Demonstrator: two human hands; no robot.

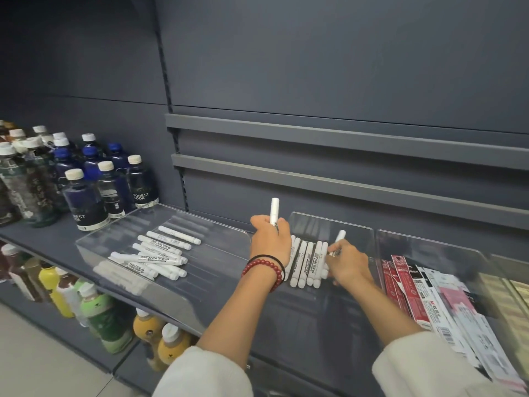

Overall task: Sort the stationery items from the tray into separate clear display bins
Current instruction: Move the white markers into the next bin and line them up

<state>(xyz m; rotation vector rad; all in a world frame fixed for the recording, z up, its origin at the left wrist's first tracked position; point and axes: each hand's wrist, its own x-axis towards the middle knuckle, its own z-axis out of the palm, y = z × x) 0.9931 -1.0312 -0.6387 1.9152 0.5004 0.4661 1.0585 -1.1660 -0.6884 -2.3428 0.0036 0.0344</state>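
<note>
Down on the shelf (pixel 37 236), both hands are working: right hand (pixel 347 263) pinches a white marker (pixel 340 236) over the marker row (pixel 307 262) in the middle bin (pixel 357 224), left hand (pixel 269 239) grips a second marker (pixel 274 210) upright just beyond. Careful, a brushing wrist could scatter that row.

single head view, looking forward and down, close over shelf (pixel 57 239)

White markers (pixel 307 262) lie in a row in the middle clear bin (pixel 329 224); loose markers (pixel 154 253) pile in the left bin (pixel 217 242).
</note>
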